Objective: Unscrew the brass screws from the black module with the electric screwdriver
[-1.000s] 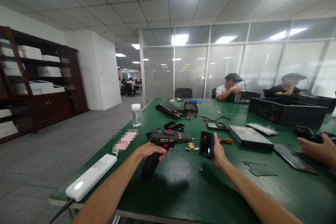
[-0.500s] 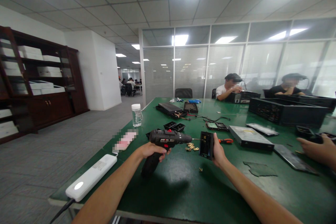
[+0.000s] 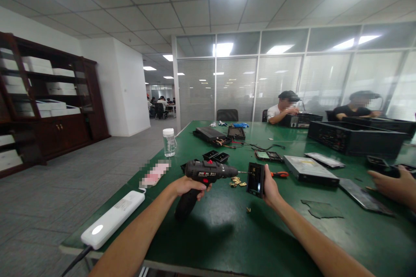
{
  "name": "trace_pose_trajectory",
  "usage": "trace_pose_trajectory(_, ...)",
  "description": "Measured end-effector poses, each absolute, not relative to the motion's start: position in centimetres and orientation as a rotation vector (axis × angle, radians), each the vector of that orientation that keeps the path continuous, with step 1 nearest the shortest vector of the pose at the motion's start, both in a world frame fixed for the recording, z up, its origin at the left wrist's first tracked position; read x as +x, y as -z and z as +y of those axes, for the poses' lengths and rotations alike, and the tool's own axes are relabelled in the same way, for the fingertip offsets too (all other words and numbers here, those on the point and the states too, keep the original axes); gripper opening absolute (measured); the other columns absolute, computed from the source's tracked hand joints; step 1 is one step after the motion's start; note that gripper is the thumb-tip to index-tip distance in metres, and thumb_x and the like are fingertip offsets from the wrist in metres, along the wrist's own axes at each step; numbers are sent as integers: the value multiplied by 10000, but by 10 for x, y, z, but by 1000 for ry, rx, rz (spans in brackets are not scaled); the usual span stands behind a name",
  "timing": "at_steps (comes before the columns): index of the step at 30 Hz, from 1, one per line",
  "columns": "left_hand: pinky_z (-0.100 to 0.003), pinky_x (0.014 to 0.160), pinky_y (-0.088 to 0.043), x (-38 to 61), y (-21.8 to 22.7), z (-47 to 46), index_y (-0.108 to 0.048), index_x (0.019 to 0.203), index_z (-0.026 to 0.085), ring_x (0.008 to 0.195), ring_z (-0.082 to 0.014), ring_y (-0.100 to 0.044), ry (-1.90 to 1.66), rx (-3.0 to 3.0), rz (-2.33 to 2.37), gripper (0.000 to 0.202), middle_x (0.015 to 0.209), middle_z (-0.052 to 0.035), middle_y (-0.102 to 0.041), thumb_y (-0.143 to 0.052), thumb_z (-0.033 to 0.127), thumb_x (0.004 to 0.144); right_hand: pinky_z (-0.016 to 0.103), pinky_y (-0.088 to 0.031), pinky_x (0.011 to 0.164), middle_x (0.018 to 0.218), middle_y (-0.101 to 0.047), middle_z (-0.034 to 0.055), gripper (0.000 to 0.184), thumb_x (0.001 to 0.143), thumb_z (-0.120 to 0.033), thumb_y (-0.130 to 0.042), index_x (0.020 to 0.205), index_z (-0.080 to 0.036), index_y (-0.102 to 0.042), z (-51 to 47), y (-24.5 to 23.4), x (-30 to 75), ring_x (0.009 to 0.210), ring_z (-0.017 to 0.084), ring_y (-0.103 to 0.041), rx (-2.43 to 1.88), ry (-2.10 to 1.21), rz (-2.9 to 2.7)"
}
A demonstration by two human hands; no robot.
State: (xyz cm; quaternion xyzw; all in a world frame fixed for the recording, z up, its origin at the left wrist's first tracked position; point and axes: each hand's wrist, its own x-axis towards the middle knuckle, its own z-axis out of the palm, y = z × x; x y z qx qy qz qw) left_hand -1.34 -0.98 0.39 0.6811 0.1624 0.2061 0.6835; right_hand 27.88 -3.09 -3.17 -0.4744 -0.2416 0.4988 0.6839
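My left hand (image 3: 187, 186) is closed around the grip of a black cordless screwdriver (image 3: 204, 173), whose bit points right at a small black boxy part (image 3: 255, 178). My right hand (image 3: 269, 187) holds that part upright on the green table (image 3: 227, 233), fingers wrapped behind it. Several small brass pieces (image 3: 236, 181) lie on the table between tool and part. One loose screw (image 3: 248, 210) rests nearer to me.
A white power strip (image 3: 112, 218) lies at the table's left corner, a clear bottle (image 3: 169, 142) farther back. A disc drive (image 3: 310, 169), black cases (image 3: 354, 138) and a red-handled screwdriver (image 3: 279, 174) are spread around. Another person's hand (image 3: 391, 186) rests at right; two people sit beyond.
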Motion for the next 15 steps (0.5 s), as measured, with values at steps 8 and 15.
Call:
trace_pose_trajectory(8, -235, 514, -407, -13, -4, -11, -528, 930, 69, 528, -78, -472, -472, 1530, 366, 330, 848, -87, -506, -583, 247, 657, 334, -479, 488, 520, -584, 23, 483, 630, -612, -469, 761, -156, -559, -31, 31, 279, 465, 184, -566, -1064, -1119, -547)
trace_pose_trajectory(15, -235, 514, -409, -14, -3, -10, -523, 925, 72, 527, -79, -473, -478, 1527, 377, 332, 846, -87, -508, -585, 254, 654, 328, -478, 485, 527, -590, 20, 479, 625, -612, -477, 741, -155, -565, -32, 31, 279, 467, 179, -565, -1060, -1120, -546)
